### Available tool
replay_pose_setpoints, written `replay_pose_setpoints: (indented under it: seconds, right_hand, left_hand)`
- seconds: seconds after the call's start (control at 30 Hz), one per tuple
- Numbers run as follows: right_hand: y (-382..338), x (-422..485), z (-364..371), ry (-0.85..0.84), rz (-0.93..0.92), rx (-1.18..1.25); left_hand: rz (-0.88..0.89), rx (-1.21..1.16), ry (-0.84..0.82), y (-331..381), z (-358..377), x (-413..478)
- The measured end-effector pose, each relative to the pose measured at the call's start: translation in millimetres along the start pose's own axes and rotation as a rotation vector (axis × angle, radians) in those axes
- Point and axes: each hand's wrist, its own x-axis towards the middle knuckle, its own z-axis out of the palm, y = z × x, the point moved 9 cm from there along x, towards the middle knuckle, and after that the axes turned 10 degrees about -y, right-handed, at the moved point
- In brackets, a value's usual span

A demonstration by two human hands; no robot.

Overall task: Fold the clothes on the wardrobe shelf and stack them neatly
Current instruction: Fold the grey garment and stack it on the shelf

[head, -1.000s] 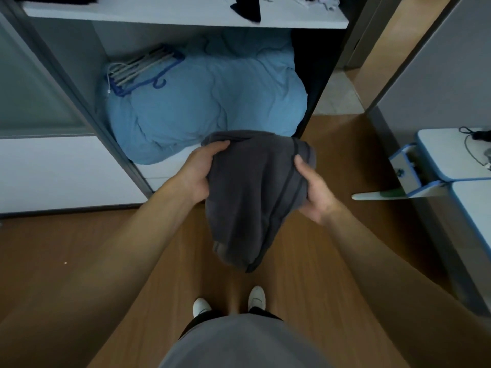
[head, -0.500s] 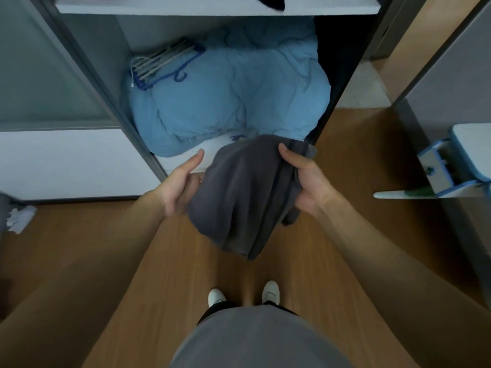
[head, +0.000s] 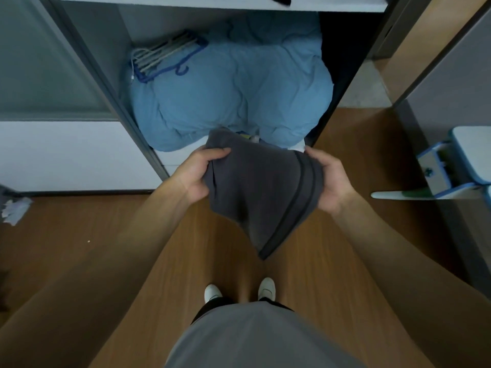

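**Garment between both hands, hanging low**

We pinch the garment [head: 261, 187] at its top edge: left hand [head: 198, 173] curled on one corner, right hand [head: 328, 181] on the other. Its long axis hangs down toward our feet. The shelf [head: 186, 2] lies ahead, above both hands. A second ago the cloth was bunched; now it's spread wider.

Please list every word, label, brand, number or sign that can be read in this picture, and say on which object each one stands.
No text can be read here.
The dark grey garment held in the left hand and the right hand: dark stripes only, no print.
A small tag shows at the edge of the blue duvet: too small and blurred to read.
The blue and white bracket at the right: one dark mark, blurred, not readable.
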Motion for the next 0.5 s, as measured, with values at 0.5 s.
replay_pose_setpoints:
  seconds: [0.5]
  right_hand:
    - [22,2,39,0.045,-0.038,-0.067]
  left_hand:
    - [-0.085,0.031,0.088,-12,-38,-12]
